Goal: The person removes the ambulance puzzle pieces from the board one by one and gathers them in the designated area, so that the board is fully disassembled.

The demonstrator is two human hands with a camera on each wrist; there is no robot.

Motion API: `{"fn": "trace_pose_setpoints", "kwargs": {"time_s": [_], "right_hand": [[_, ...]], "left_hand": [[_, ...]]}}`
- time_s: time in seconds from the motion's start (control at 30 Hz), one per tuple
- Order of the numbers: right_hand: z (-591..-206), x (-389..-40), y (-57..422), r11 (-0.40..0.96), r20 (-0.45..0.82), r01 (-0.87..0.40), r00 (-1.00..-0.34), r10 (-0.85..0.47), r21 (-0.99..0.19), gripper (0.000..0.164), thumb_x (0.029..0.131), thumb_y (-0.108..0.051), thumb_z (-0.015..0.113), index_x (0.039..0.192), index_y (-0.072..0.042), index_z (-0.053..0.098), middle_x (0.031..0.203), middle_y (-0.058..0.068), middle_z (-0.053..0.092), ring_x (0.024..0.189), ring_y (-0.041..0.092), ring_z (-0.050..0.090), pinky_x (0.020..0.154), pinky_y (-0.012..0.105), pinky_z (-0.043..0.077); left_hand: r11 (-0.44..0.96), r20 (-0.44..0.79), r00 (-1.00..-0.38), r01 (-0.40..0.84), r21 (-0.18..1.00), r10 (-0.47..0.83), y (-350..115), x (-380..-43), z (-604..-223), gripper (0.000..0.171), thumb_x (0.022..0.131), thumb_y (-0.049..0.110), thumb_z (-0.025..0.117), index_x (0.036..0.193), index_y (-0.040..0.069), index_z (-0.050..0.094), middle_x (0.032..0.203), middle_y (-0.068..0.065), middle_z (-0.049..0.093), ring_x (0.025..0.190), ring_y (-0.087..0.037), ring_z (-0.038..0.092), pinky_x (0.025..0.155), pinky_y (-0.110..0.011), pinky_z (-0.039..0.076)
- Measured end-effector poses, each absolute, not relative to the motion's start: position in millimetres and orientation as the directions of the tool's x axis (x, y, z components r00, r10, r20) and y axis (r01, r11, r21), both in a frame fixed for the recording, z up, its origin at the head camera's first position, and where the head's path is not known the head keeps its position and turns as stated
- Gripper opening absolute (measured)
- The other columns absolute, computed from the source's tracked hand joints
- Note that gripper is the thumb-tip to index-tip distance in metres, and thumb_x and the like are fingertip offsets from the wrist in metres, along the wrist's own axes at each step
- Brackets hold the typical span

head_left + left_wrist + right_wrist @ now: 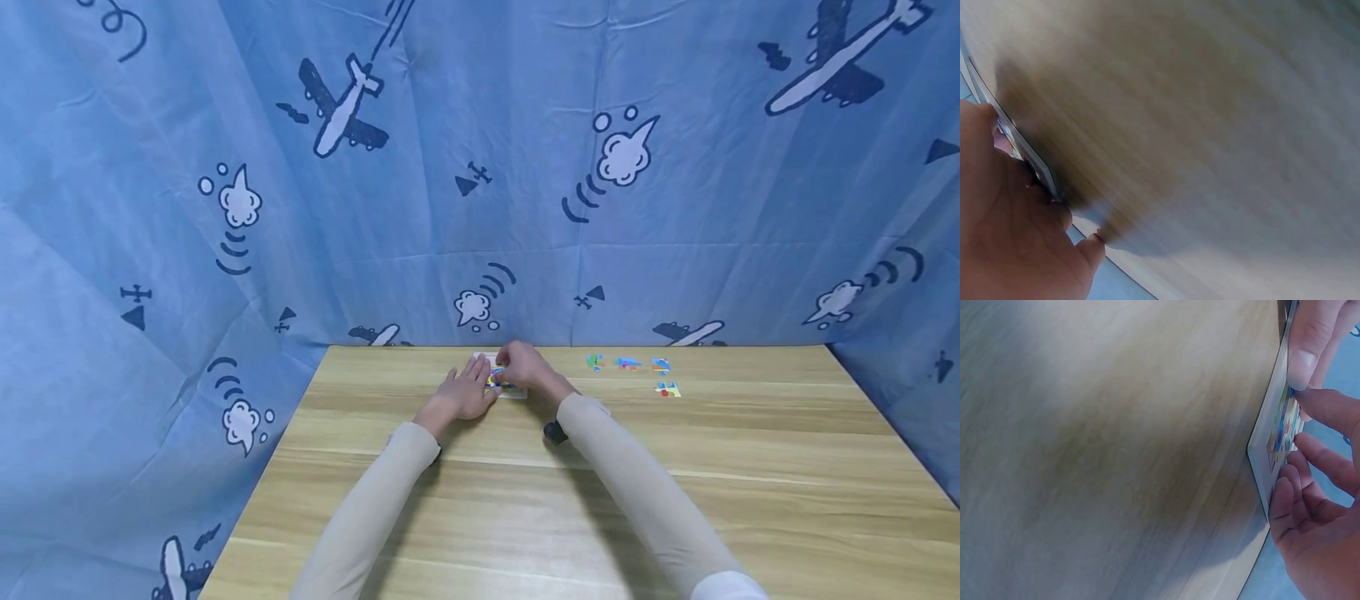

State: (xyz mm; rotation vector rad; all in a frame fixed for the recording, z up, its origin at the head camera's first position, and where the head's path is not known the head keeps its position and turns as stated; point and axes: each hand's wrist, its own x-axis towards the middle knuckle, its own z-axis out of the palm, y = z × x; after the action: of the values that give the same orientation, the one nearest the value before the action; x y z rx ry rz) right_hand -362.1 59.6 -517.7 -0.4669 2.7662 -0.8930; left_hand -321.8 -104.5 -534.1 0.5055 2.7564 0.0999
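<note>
A flat jigsaw puzzle board (516, 395) with a pale rim lies near the table's far edge, its colourful picture partly covered by both hands. My left hand (468, 392) rests on its left side, fingers straight; in the left wrist view, fingertips reach the board's edge (1029, 153). From the right, my right hand (525, 367) bends over the board. In the right wrist view its thumb and forefinger (1319, 453) pinch at a small puzzle piece (1291, 428) on the picture, the piece's outline mostly hidden. The other fingers curl by the rim (1259, 450).
Right of the board lie several loose puzzle pieces: a green one (595, 362), a blue and pink one (627, 363), a blue and orange one (661, 366) and a yellow and red one (667, 390). A blue curtain (510, 208) hangs behind the wooden table (510, 517).
</note>
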Motion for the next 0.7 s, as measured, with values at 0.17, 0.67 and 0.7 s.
{"fn": "trace_pose_setpoints", "kwargs": {"time_s": [0.17, 0.67, 0.7], "right_hand": [[-517.3, -363.9, 59.7, 0.771, -0.112, -0.211, -0.933, -0.342, -0.6, 0.033, 0.087, -0.015, 0.084, 0.113, 0.002, 0.075, 0.107, 0.014, 0.073, 0.096, 0.025, 0.064, 0.095, 0.042, 0.058], [-521.0, -364.3, 64.1, 0.685, -0.055, -0.203, -0.941, -0.335, -0.7, 0.021, 0.086, 0.001, 0.074, 0.106, 0.002, 0.068, 0.098, 0.013, 0.068, 0.088, 0.02, 0.062, 0.08, 0.031, 0.056], [-521.4, -364.0, 64.8, 0.672, -0.044, -0.204, -0.942, -0.333, -0.712, 0.019, 0.087, 0.003, 0.071, 0.106, 0.002, 0.069, 0.097, 0.013, 0.069, 0.087, 0.02, 0.062, 0.078, 0.029, 0.056]], "left_hand": [[0.931, -0.292, -0.884, 0.346, 0.115, 0.364, -105.0, -319.6, -529.6, 0.073, 0.113, 0.051, 0.025, 0.169, 0.005, 0.011, 0.18, -0.01, 0.004, 0.168, -0.024, 0.003, 0.136, -0.054, 0.015], [0.936, -0.325, -0.878, 0.326, 0.131, 0.351, -105.4, -326.7, -538.6, 0.075, 0.113, 0.053, 0.022, 0.169, 0.006, 0.005, 0.179, -0.009, -0.003, 0.167, -0.023, -0.004, 0.137, -0.054, 0.009], [0.936, -0.319, -0.88, 0.327, 0.131, 0.352, -105.3, -324.6, -536.6, 0.075, 0.113, 0.052, 0.023, 0.169, 0.006, 0.007, 0.179, -0.009, -0.001, 0.168, -0.023, -0.002, 0.137, -0.054, 0.01]]}}
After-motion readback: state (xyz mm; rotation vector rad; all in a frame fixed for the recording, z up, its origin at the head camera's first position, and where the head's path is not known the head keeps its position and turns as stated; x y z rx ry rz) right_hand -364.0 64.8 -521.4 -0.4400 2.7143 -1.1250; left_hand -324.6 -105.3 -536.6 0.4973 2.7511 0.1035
